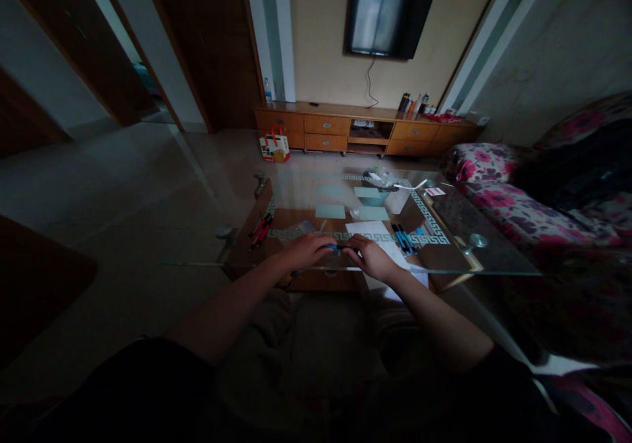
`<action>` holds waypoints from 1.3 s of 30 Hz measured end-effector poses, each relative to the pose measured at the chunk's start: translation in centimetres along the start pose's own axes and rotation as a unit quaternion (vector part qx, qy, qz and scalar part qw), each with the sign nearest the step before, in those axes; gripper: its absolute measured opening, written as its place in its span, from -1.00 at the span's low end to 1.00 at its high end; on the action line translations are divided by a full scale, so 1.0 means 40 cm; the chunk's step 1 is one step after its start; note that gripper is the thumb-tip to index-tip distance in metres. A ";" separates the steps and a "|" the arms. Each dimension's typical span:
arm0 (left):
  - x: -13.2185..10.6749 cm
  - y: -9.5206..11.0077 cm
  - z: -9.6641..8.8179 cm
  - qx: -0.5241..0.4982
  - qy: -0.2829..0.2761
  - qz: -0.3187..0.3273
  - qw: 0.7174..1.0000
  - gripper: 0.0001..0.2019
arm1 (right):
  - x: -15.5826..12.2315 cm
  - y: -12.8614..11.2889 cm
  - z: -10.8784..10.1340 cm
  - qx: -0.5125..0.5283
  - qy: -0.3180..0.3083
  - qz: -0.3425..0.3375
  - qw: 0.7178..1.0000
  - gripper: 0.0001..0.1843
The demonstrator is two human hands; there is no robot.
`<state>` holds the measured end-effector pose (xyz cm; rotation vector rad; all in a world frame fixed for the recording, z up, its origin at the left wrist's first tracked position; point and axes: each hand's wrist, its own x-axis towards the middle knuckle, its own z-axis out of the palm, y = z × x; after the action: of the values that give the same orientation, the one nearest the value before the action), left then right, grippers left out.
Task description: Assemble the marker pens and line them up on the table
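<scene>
A slim blue pen (pixel 334 247) with a black end lies level between my two hands, over the near edge of the glass table. My left hand (pixel 310 251) is closed round its blue part. At the black end, the fingers of my right hand (pixel 369 256) are pinched together. Whether the black end is a cap on the pen or apart from it is too small to tell. Under and beside my right hand lies white paper (pixel 390 251). Several blue and black pens (pixel 403 239) rest to its right. Left of my left hand is a group of red and black pens (pixel 260 231).
The glass table (pixel 296 196) has a patterned border and sharp corners. A clear plastic bag (pixel 379 177) and a red-and-white card (pixel 435 191) lie toward its far right. Beyond stand a wooden TV cabinet (pixel 323 125) and a flowered sofa (pixel 508 209).
</scene>
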<state>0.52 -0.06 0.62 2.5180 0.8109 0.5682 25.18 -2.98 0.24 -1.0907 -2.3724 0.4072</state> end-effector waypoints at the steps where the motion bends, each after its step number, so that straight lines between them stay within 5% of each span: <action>1: 0.000 0.000 -0.001 -0.001 0.000 0.002 1.000 -0.75 | 0.000 -0.001 -0.001 0.000 -0.001 0.000 1.000 -0.71; 39: 0.000 -0.011 -0.003 -0.003 -0.002 0.014 1.000 -0.72 | -0.002 -0.001 -0.005 0.006 -0.002 -0.005 1.000 -0.71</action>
<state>0.28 0.30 0.50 2.5284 0.7720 0.5726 25.31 -3.08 0.39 -1.0731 -2.3751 0.4183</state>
